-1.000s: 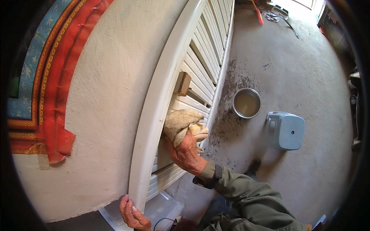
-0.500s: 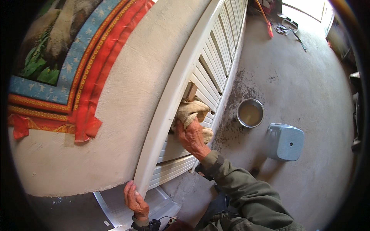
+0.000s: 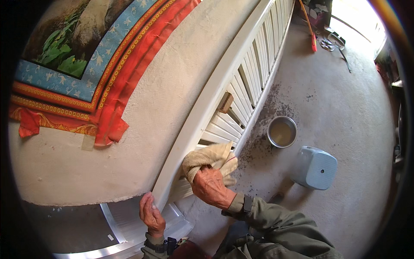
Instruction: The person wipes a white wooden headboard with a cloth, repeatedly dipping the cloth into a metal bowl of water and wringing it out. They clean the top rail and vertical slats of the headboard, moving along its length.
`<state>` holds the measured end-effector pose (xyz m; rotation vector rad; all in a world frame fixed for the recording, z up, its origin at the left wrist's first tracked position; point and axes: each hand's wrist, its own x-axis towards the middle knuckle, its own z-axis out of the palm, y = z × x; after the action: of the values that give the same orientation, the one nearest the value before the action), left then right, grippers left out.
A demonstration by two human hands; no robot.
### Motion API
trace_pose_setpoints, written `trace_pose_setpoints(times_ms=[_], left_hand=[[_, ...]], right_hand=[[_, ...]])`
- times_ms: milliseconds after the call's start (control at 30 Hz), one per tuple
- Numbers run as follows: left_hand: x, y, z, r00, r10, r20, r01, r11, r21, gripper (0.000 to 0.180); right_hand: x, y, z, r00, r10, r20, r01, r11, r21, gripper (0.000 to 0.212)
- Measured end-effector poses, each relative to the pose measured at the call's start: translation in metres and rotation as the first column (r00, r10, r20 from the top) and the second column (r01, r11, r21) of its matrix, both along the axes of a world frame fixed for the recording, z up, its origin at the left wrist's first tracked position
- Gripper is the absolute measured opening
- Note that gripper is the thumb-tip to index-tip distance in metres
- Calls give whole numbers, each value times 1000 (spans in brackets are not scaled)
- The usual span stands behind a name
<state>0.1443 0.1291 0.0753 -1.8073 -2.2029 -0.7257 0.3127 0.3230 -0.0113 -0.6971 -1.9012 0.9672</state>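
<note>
A long white slatted panel (image 3: pixel 248 69) with a smooth top rail runs beside the wall, bending away to the upper right. In my right hand (image 3: pixel 211 187) is a bunched beige cloth (image 3: pixel 209 159), gripped against the near part of the panel, over the rail's inner edge and the slats. Parts of the fingers are hidden by the cloth folds. At the near end of the rail, my left hand (image 3: pixel 152 216) rests with its fingers stretched out and holding nothing. A small brown block (image 3: pixel 225 102) sits at the slats, farther along than the cloth.
On the floor to the right stand a metal basin (image 3: pixel 282 132) of murky water and a light-blue stool (image 3: pixel 319 168). A red-bordered picture hanging (image 3: pixel 110 95) covers part of the wall. Dark specks lie near the basin. An orange-red stick (image 3: pixel 312 39) is farther off.
My right hand and the cloth have come nearer along the panel, away from the brown block, up onto the rail's edge. My left hand stays at the rail's end. The view has shifted slightly.
</note>
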Motion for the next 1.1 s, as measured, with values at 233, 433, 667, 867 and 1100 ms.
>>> trace_pose_setpoints(times_ms=[233,433,667,867,1100], left_hand=[[-1,1,2,1000,-24,-2,24,1000,7,31],[0,0,2,1000,-22,8,22,1000,9,31],[-1,0,-2,1000,-16,-16,16,1000,26,34],[-3,0,-2,1000,-22,-4,22,999,34,34],[-3,-1,-3,999,-16,-33,18,999,38,34]], right_hand=[[11,68,11,965,-190,183,207,975,-79,25],[17,136,19,896,-437,81,439,898,-14,22],[4,65,11,975,-171,146,185,978,-92,17],[-5,32,11,966,-193,174,227,953,-201,23],[10,116,6,923,-384,23,380,900,-213,26]])
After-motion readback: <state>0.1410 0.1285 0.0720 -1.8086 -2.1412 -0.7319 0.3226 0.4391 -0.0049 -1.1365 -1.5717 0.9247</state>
